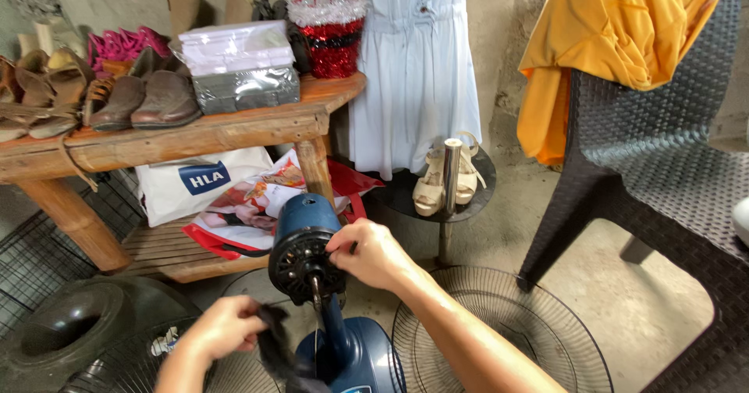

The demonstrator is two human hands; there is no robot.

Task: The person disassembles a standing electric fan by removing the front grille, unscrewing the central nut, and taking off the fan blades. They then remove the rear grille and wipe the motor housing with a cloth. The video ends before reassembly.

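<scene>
Two hands: both at work on a stripped blue fan on the floor, seen from above.
Desk: a rough wooden desk [234,131] at upper left, carrying rows of shoes [144,96], a silver-wrapped package [246,88] with a white stack on it, and a red tinsel basket [331,38].
Chair: a dark woven chair [647,151] at right, with a yellow garment [616,26] draped over its back.
Dress: a pale blue dress [413,73] hangs beside the desk, above a small round black stand with beige sandals [437,178].
Fan guards: wire grilles [530,330] lie flat on the floor on either side of the fan.
Fan: blue fan motor [304,241] on its blue base [359,358], blades and guards off, the bare shaft pointing toward the camera.
Right hand [367,254]: clenched on the right edge of the motor's black front face, fingers curled against it.
Left hand [222,327]: low and left of the motor, grasping a dark rag [273,346] that hangs down beside the fan's neck.
</scene>
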